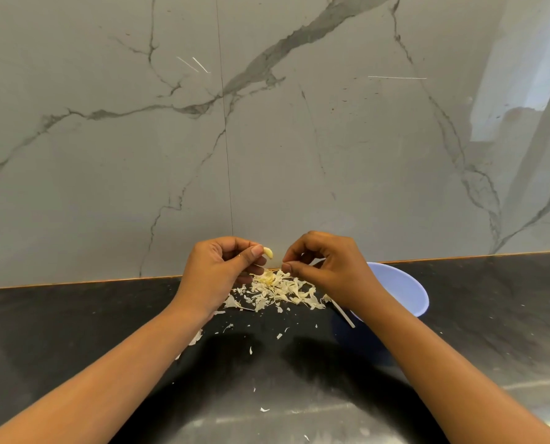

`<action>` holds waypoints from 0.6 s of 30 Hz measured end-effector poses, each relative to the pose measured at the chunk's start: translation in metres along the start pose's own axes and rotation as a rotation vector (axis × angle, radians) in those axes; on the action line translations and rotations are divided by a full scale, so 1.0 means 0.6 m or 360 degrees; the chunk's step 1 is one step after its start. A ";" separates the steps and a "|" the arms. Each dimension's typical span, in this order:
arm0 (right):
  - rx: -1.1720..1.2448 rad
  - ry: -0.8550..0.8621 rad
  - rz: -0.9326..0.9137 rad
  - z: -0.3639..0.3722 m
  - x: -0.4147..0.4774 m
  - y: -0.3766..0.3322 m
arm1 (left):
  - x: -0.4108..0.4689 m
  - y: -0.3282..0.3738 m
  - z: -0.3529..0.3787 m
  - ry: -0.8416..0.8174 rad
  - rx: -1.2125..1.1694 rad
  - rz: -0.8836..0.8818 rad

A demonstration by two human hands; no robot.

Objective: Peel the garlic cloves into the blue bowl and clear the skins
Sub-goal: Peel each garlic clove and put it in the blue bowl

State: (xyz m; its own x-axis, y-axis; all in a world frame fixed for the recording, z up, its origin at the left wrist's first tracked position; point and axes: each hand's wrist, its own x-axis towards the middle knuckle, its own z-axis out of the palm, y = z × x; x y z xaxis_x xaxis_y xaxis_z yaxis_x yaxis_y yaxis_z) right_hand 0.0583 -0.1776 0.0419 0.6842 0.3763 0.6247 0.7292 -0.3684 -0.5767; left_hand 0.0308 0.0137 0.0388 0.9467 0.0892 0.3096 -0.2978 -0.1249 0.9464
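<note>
My left hand (pixel 220 270) pinches a pale yellow garlic clove (pixel 268 252) between thumb and fingers, held above the counter. My right hand (pixel 328 267) is just to its right with fingers curled, thumb and forefinger pressed together; whether a bit of skin is between them I cannot tell. Below both hands lies a heap of papery garlic skins (pixel 280 291) on the black counter. The blue bowl (pixel 401 288) stands behind my right wrist, partly hidden; its contents do not show.
Loose skin flakes (pixel 264 409) are scattered over the black counter (pixel 75 318) toward me. A thin white stick (pixel 344 314) lies by the bowl under my right wrist. A marble wall (pixel 267 123) rises directly behind the counter's back edge.
</note>
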 end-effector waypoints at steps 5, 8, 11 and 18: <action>0.0197 0.0071 0.0224 0.013 0.004 -0.012 | -0.005 -0.001 0.004 -0.0005 -0.0007 0.0017; 0.0346 0.0082 0.0266 0.028 0.007 -0.015 | -0.007 -0.001 0.006 -0.0024 0.0014 0.0058; 0.0376 0.0113 0.0301 0.031 0.006 -0.017 | -0.008 -0.003 0.010 -0.0018 -0.0019 0.0063; 0.0585 0.0332 0.0573 0.055 -0.003 -0.027 | -0.015 -0.006 0.028 0.0065 -0.0096 0.0073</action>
State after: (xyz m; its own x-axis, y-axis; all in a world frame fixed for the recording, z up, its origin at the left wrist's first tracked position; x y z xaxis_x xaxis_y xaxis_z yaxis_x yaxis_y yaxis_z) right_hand 0.0460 -0.1440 0.0326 0.9011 0.0912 0.4238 0.4320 -0.1076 -0.8954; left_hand 0.0253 -0.0036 0.0310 0.9264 0.1252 0.3551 -0.3487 -0.0700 0.9346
